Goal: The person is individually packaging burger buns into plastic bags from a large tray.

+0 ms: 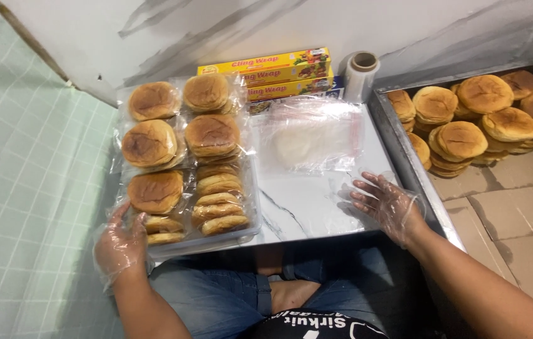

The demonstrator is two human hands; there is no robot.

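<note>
The bagged burger buns (181, 160) lie in two rows in a clear tray (250, 207) at the left of the small marble-patterned table (304, 204), packed close so the tray holds as many packs as it can. The left hand (120, 242), in a thin plastic glove, rests with fingers loosely spread against the tray's near-left corner and the nearest pack, gripping nothing firmly, while the gloved right hand (387, 204) hovers open and empty over the table's bare right edge. A stack of empty clear bags (310, 135) lies mid-table within easy reach, yellow cling-wrap boxes (282, 72) and a film roll (360, 74) stand against the wall, and loose unbagged buns (480, 116) are piled in a metal tray (398, 141) to the right.
</note>
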